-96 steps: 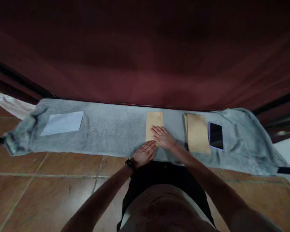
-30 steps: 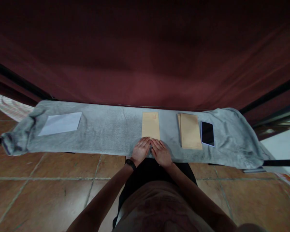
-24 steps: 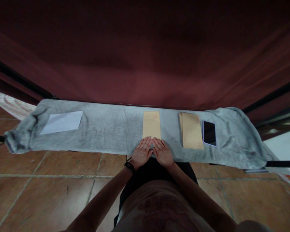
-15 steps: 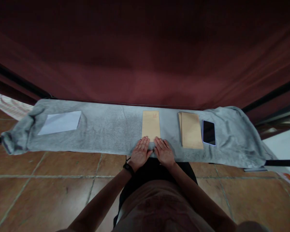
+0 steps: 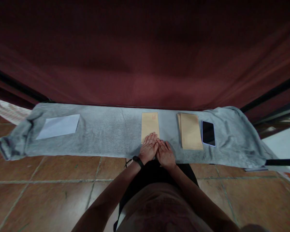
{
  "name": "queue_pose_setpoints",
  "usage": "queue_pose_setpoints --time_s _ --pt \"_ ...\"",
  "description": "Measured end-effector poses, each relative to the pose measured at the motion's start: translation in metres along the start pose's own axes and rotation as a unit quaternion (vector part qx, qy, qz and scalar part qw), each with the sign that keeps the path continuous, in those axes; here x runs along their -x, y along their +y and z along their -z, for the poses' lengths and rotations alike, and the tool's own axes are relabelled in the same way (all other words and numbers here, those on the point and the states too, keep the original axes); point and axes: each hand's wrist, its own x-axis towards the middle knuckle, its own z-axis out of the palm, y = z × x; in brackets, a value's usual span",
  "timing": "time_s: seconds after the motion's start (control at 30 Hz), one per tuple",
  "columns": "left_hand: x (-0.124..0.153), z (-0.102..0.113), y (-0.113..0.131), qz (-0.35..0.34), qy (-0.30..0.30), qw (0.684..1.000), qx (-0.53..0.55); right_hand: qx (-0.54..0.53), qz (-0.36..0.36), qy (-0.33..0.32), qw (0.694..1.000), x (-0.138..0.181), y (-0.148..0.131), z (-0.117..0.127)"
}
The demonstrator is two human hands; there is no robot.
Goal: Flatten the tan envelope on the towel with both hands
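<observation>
- Left hand point(image 5: 149, 148): fingers point(image 5: 151, 138) flat, spread, pressing palm-down on the near end of a brown envelope point(image 5: 150, 123); nothing gripped. Black band on the wrist.
- Right hand point(image 5: 166, 153): fingers point(image 5: 162, 144) flat and extended, resting on the grey towel point(image 5: 111, 132) just beside the envelope's near right corner, side touching the left hand; nothing gripped.
- Brown envelope: lies lengthwise across the desk, roughly mid-length, far end close to the desk's far edge, near end under the left fingers. Faint red print at the far end.
- Stack of brown envelopes point(image 5: 190, 130): toward the desk's right end, apart from the single envelope.
- Phone point(image 5: 208, 133): dark screen up, just beside the stack on its right.
- White paper point(image 5: 58, 126): near the desk's left end, well apart from the hands.
- Grey towel covers the desk; dark red curtain point(image 5: 145, 58) hangs along the far edge.
</observation>
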Motion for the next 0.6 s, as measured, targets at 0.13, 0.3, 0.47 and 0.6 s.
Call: queue_pose_setpoints --time_s 0.13,0.3,0.47,0.6 --pt "-0.041 -0.001 -0.019 0.003 -0.021 1.0 -0.005 -0.012 -0.006 0.016 1.0 -0.001 -0.003 0.003" --pt "-0.1 -0.005 -0.038 0.027 -0.03 0.999 -0.022 -0.021 -0.004 0.032 0.999 -0.003 -0.006 0.007" --pt "-0.141 -0.01 -0.044 0.037 -0.049 0.998 -0.017 -0.016 -0.005 0.032 0.999 -0.003 -0.006 0.007" --pt "-0.151 -0.011 -0.046 0.033 -0.062 0.997 -0.012 -0.01 -0.005 0.027 1.0 -0.003 -0.006 0.006"
